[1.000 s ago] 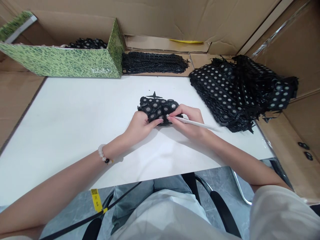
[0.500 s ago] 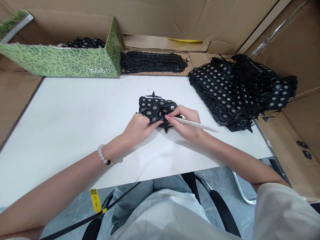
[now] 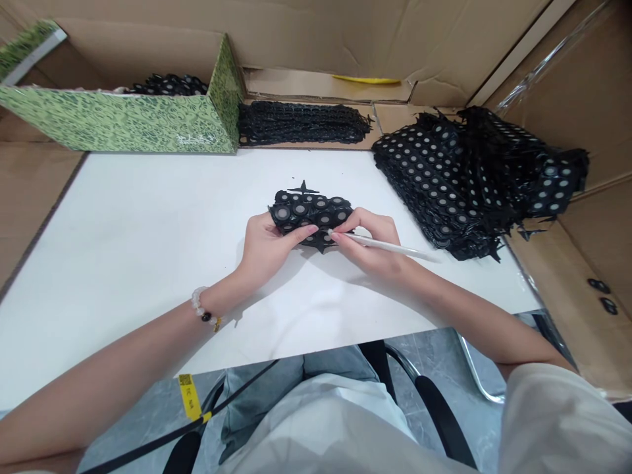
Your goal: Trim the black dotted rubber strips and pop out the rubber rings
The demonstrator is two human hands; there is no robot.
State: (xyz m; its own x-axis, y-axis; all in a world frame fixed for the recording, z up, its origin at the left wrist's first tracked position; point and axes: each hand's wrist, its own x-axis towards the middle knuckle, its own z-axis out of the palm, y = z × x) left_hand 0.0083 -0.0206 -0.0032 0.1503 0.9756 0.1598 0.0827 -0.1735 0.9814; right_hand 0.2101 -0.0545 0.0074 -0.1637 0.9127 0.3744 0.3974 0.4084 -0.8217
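Beside the right hand (image 3: 368, 247), black strips (image 3: 439, 178)

The picture was bright, and the light seemed to come from up ahead. The white board (image 3: 123, 276) looked pale and shiny. Soft gray shadows fell below the left hand (image 3: 269, 250) and right hand (image 3: 370, 247). The clear plastic (image 3: 546, 56) had a shiny glare. The cardboard box (image 3: 582, 329) looked bent near the edges.

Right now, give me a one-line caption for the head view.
Left hand steadies a black strip of grey-centred discs; right hand pinches a slim white stick.
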